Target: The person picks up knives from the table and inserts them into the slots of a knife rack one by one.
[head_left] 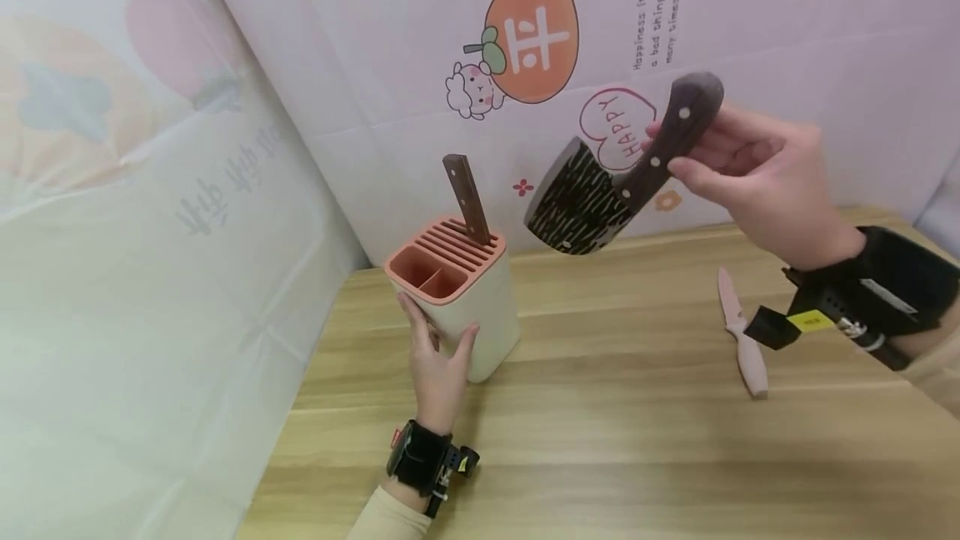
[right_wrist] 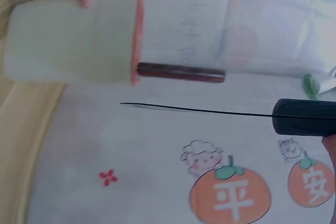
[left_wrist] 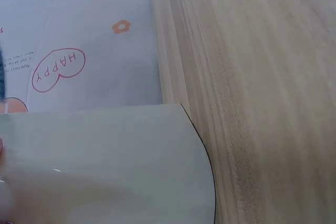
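Note:
My right hand [head_left: 765, 177] pinches the dark wooden handle of a cleaver [head_left: 581, 202], holding it in the air to the right of the knife block. Its broad black blade, marked with light streaks, points down and left; the right wrist view shows the cleaver [right_wrist: 210, 111] edge-on. The cream knife block [head_left: 487, 340] has an orange slotted top and two open compartments. A knife with a brown handle [head_left: 467, 198] stands in one slot, its blade hidden. With thumb and fingers spread, my left hand [head_left: 441, 373] holds the block's near side, mostly out of the left wrist view.
A pink knife [head_left: 742, 332] lies on the wooden table [head_left: 600, 440] at the right, beneath my right wrist. Behind the table hangs a printed cloth [head_left: 375, 65], and another pale cloth [head_left: 135, 315] covers the left side.

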{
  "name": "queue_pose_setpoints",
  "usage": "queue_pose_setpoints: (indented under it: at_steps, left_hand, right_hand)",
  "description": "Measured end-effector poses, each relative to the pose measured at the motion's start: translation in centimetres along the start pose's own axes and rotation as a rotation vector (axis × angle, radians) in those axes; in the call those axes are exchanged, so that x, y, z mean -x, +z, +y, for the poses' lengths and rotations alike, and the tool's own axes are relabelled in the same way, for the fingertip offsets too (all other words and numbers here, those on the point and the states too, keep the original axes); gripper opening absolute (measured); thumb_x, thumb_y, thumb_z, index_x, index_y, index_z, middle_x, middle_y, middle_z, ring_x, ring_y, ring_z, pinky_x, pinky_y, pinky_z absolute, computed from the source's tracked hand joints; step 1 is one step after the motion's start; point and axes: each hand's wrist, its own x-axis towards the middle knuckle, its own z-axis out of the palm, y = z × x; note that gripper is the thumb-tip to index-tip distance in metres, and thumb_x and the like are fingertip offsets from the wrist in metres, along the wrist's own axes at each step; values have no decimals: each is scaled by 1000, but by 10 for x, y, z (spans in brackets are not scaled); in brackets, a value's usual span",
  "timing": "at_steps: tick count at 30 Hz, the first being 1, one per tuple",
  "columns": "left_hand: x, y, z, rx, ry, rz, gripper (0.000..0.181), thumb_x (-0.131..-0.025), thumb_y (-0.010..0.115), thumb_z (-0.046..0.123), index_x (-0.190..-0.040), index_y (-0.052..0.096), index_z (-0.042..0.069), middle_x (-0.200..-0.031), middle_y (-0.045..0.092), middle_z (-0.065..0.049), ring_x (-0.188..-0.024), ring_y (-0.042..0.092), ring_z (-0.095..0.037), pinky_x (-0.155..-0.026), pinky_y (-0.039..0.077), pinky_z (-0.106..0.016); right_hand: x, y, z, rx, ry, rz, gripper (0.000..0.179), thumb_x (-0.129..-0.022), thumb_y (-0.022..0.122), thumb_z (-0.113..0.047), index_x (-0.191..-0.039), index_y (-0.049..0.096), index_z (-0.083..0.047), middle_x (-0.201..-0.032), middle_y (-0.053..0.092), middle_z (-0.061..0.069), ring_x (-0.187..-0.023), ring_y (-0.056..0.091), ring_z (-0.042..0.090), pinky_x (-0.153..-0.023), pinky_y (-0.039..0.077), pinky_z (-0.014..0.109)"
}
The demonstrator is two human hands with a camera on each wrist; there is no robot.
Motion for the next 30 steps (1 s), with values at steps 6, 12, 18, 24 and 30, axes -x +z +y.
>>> queue_pose_setpoints:
  at_steps: [6, 12, 18, 24, 30]
  left_hand:
    - [4, -2, -3, -19, -22, -5, 101, -86, 73, 5, -152, -2, 0, -159, 5, -16, -140, 21, -23, -106, 32, -54]
    - [3, 1, -4, -59, -4, 2, 100, -86, 74, 9, -152, 0, -2, -158, 6, -19, -139, 24, -25, -104, 36, -53]
    - [-2, 7, -18, -57, 31, 19, 102, -85, 75, 11, -153, 0, 3, -159, 6, -14, -139, 24, -24, -103, 37, -54]
    - [-7, 12, -39, -80, 56, 19, 104, -86, 74, 30, -155, -2, 17, -159, 4, -4, -139, 23, -20, -102, 38, -52]
    - [-3, 17, -39, -57, 36, 14, 106, -85, 76, 27, -155, -2, 16, -159, 5, -5, -139, 22, -20, -103, 37, -51]
  right_hand:
    - [-18, 26, -8, -143, 32, 41, 45, -79, 57, 26, -123, 54, 17, -111, 66, 26, -102, 64, 31, -90, 49, 31]
    - [-28, 46, -4, -162, 40, -8, 46, -81, 58, 23, -126, 55, 13, -113, 66, 25, -103, 63, 31, -91, 49, 32]
    - [-38, 63, 5, -134, 58, -60, 46, -82, 62, 19, -126, 56, 9, -115, 67, 20, -107, 62, 29, -93, 48, 32]
    - [-37, 80, 24, -14, 104, -84, 46, -84, 66, 10, -129, 58, 1, -115, 67, 16, -105, 63, 24, -90, 50, 30]
    - [-34, 85, 32, -1, 112, -93, 47, -84, 66, 10, -129, 58, 1, -113, 68, 17, -102, 65, 23, -87, 52, 30]
